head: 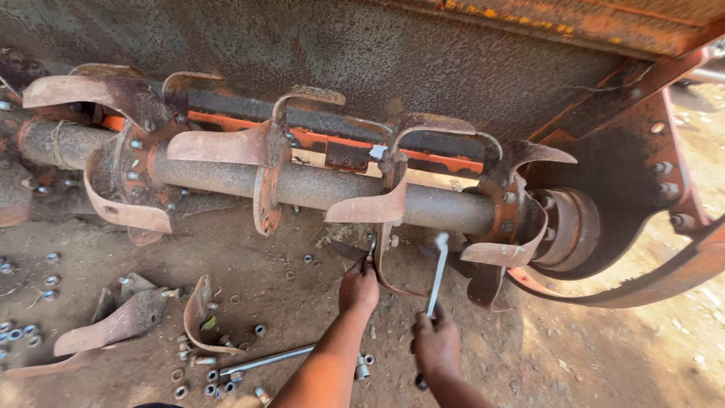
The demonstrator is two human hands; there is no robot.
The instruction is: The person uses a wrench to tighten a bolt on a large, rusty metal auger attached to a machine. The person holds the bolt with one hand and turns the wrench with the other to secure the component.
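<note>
A rusty rotor shaft (pixel 317 185) with curved blades bolted to its flanges runs across the view under a steel hood. My left hand (pixel 359 285) reaches up to the underside of the middle flange (pixel 389 227) and holds a small wrench (pixel 370 249) against it. My right hand (pixel 436 344) grips the lower end of a long steel wrench (pixel 437 273), whose head points up at the shaft just right of that flange. A curved blade (pixel 370 208) hangs from the flange above my left hand.
Loose curved blades (pixel 113 325) lie on the dirt at the lower left, with several nuts and bolts (pixel 204 374) scattered around them. A long steel bar (pixel 264 361) lies on the ground beside my left forearm. An orange side plate (pixel 642 174) closes the right end.
</note>
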